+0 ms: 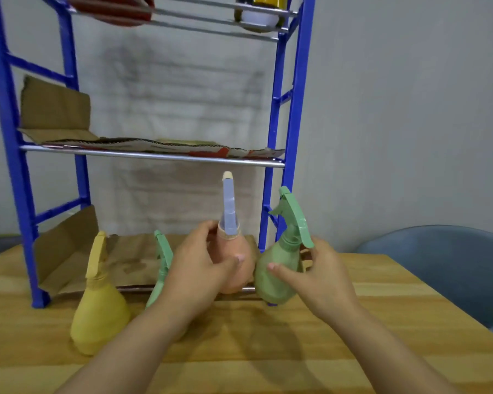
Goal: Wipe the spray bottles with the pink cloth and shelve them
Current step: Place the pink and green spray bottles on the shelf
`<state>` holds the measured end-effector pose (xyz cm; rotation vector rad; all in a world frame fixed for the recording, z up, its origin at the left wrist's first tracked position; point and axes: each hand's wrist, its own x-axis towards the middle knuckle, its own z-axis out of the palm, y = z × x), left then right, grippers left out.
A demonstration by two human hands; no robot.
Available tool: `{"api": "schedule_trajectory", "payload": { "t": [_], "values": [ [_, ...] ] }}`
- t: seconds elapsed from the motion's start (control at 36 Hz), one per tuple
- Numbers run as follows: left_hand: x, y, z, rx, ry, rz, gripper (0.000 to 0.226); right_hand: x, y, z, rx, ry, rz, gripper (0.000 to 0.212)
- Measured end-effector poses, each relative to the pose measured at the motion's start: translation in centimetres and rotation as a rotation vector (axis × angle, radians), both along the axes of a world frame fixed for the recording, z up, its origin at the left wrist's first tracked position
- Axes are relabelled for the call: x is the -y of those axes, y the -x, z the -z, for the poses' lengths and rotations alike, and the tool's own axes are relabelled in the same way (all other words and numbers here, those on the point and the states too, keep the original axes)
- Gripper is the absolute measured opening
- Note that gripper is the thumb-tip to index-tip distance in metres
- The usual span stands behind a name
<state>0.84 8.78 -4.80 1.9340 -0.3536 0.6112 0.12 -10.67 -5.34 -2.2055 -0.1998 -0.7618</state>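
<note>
- Both hands are loaded right now: the left hand [202, 265] is wrapped around the belly of the orange spray bottle [234, 263], thumb across the front, and the right hand [316, 275] has the green spray bottle [279, 268] pinched between thumb and fingers on its lower body.
- Both bottles sit just above or at the front rail of the blue rack [279, 132], at the right end of the bottom shelf. Can't tell if either base is actually touching down.
- Grabbing them by the fat part makes sense to me, since the trigger heads stay free and pointing up, so nothing snags on the middle shelf rail.
- The green one is tilted a bit to the right, close to the rack's right post, so I'd watch for a bump there.
- Still out on the wooden table [382, 322]: a yellow spray bottle [98, 308] at the left, and a second green bottle [161, 268] mostly hidden behind the left forearm.
- Cardboard [74, 263] lines the bottom shelf, probably so bottles don't tip through the rails.
- No pink cloth anywhere in view, so I can't say whether these two got wiped. Looks like the shelving part, roughly halfway.
</note>
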Motion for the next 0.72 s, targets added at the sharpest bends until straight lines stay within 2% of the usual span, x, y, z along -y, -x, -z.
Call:
{"api": "schedule_trajectory", "payload": {
  "t": [0.17,0.25,0.42,0.58,0.72],
  "values": [
    [-2.9,2.0,-5.9,0.156,0.039,0.064,0.046,-1.5,1.4,-5.6,0.17,-0.056,-0.063,0.036],
    [-4.6,2.5,-8.9,0.23,0.036,0.08,0.044,-2.5,1.5,-8.5,0.251,-0.06,-0.074,0.045],
    [-8.0,1.4,-14.1,0.384,-0.047,-0.021,0.047,-5.0,0.9,-14.1,0.344,-0.028,-0.107,0.044],
    [-11.4,-1.7,-18.5,0.404,-0.152,-0.119,0.056,-7.7,-1.5,-18.7,0.401,0.051,-0.091,0.039],
    [-13.1,-4.1,-21.1,0.402,-0.195,-0.164,0.05,-10.0,-4.6,-21.6,0.431,0.118,-0.039,0.046]
  ]
}}
